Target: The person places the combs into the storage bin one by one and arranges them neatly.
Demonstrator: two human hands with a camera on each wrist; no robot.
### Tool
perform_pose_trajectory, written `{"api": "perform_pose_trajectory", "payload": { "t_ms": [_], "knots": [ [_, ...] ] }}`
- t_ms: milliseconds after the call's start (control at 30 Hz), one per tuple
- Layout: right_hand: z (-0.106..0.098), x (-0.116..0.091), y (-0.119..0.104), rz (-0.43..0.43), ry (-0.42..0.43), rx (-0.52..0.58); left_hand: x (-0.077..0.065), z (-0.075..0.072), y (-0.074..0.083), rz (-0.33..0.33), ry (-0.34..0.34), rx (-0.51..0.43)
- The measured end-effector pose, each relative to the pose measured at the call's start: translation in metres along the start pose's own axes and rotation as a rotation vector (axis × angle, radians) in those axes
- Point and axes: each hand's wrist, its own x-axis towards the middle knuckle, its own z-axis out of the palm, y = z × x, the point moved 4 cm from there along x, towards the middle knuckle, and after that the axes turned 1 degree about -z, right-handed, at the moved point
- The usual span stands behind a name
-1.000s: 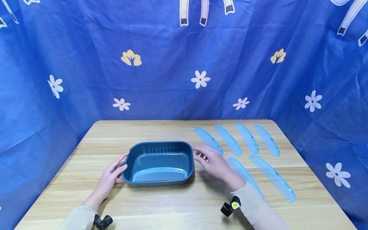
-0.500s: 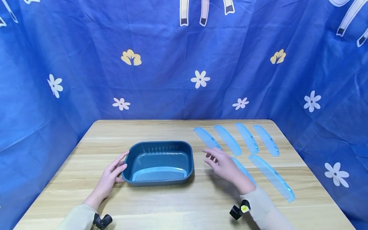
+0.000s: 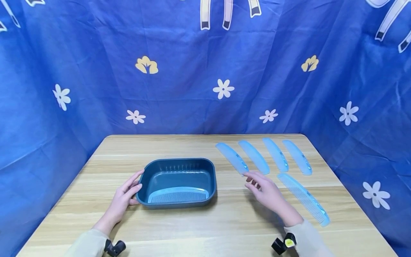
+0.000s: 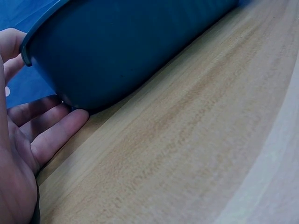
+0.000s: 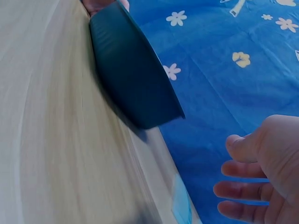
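Tub [image 3: 176, 205], 1: on counter [image 3: 192, 232]; 1 comb [image 3: 178, 190] inside.
Left hand [image 3: 123, 194]: fingers spread against tub's end.
Right hand [image 3: 264, 191]: fingers loosely bent, parted, pinching nothing.
Loose combs [image 3: 253, 157], 5 visible.
Risk: thin, flat-lying, could skid under fingertips.

Tub [image 3: 179, 205] on table [image 3: 160, 232] w/ comb [image 3: 179, 189] in near side, other combs [image 3: 303, 198] to R, curtain [image 3: 179, 89] behind.

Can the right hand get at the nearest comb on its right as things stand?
Looks like yes: the right hand appears empty, and the comb lies uncovered on the table, nothing visible between them; the tub sits off to the left.
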Motion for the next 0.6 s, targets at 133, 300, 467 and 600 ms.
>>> {"api": "perform_pose_trajectory", "payload": {
  "t_ms": [133,300,467,600],
  "knots": [
    [-0.005,-0.010,0.011,0.057,0.002,-0.024,0.000,0.000,-0.003,-0.030,0.009,-0.006],
    [-0.015,-0.018,0.021,0.126,0.009,-0.054,0.002,0.000,-0.003,-0.032,0.013,-0.009],
    [-0.024,-0.025,0.030,0.169,-0.006,-0.092,0.002,0.001,-0.001,-0.023,0.005,-0.005],
    [-0.027,-0.030,0.035,0.204,-0.016,-0.130,0.001,0.000,-0.002,-0.030,0.009,-0.001]
  ]
}}
